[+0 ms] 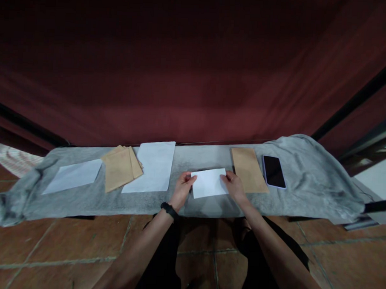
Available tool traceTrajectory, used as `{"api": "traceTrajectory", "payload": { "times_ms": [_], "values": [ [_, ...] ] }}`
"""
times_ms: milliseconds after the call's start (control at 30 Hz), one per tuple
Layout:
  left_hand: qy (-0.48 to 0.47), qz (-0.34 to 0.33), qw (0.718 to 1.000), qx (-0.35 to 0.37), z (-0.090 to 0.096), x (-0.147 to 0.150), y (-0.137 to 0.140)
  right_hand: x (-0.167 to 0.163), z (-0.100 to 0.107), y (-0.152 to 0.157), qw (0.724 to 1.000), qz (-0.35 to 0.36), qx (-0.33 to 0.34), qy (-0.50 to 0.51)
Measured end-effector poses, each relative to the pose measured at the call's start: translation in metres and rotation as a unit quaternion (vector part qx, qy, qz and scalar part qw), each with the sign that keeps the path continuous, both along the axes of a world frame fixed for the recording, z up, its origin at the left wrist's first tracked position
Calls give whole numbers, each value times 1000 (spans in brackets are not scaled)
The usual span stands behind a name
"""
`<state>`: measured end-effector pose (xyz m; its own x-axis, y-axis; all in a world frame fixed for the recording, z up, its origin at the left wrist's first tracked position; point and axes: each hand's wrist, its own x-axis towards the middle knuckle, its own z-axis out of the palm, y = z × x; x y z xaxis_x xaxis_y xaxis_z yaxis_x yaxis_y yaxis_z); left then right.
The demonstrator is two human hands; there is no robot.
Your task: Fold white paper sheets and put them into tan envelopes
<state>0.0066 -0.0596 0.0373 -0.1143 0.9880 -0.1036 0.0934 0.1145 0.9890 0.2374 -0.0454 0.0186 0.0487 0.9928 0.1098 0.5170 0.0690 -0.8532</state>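
Between my hands is a white sheet of paper (209, 183), seemingly folded, held just over the grey cloth. My left hand (182, 188) pinches its left edge, thumb on top. On the opposite edge my right hand (234, 185) grips it the same way, with the fingers underneath partly hidden. Just beyond the right hand lies a flat brown envelope (249, 170). Left of my hands rests white paper (155, 166), and brown envelopes (119, 169) overlap its left side.
A grey cloth (81, 203) covers the long narrow surface. Another white paper (74, 176) lies at the far left. Right of the single envelope is a phone (274, 171) in a pale purple case. Dark red fabric (196, 76) hangs behind; tiled floor (89, 242) shows below.
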Motion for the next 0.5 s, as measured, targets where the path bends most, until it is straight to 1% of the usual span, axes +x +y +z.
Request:
{"api": "traceTrajectory", "payload": {
  "times_ms": [67,133,233,300,367,433,500],
  "values": [
    [28,5,1000,-10,-13,0,0,-3,2,-2,995,-7,-30,-99],
    [73,6,997,1,-23,-1,3,-7,3,-5,980,-3,-58,-189],
    [150,7,988,31,-30,-3,9,-10,2,-10,958,-2,-60,-279],
    [209,13,976,53,-29,-4,12,-11,1,-13,951,-5,-44,-306],
    [276,13,958,75,-25,-3,11,-11,1,-14,947,-5,-28,-320],
    [344,4,935,90,-18,0,7,-11,3,-16,942,-6,-16,-336],
    [414,-4,905,96,-11,4,1,-13,6,-18,934,-6,7,-356]
  ]
}}
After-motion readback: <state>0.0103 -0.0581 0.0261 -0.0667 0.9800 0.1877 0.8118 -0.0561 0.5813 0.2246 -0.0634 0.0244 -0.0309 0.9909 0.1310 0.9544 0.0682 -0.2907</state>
